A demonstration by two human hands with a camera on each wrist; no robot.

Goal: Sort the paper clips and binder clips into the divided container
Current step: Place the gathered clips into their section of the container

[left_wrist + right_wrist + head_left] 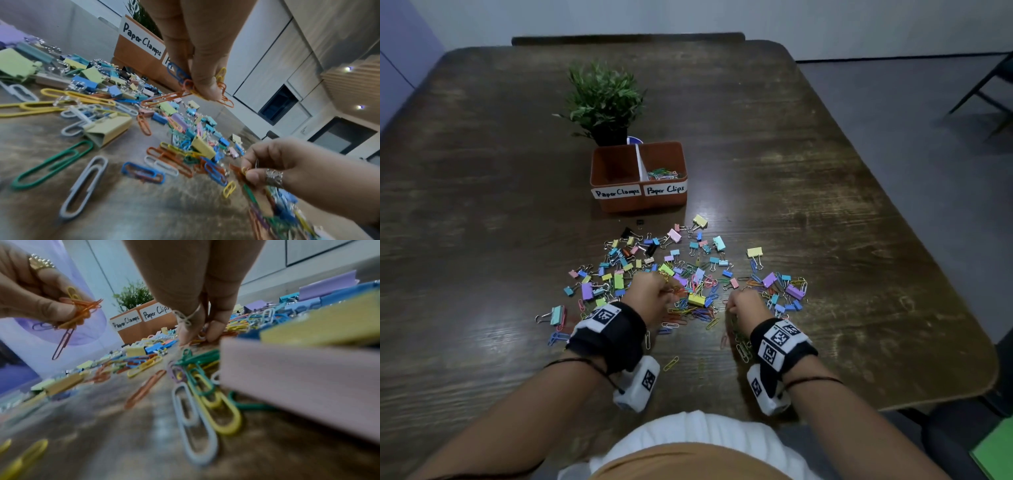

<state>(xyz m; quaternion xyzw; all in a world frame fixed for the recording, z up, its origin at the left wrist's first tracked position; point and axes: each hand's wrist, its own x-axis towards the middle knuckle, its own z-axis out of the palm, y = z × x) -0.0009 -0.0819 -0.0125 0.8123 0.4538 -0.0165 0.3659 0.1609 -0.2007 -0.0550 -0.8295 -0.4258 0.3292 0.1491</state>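
Note:
A mixed pile of coloured binder clips and paper clips lies on the wooden table in front of me. Behind it stands the orange divided container, labelled "Paper Clamps" on the left and "Paper Clips" on the right. Several paper clips lie in its right compartment; I see none in the left. My left hand pinches a bunch of orange, yellow and blue paper clips just above the pile. My right hand has its fingertips down among the clips, pinching paper clips, and more hang from it.
A potted green plant stands right behind the container. A chair back shows at the table's far edge, and chair legs stand off to the right. Large binder clips lie close by my right wrist.

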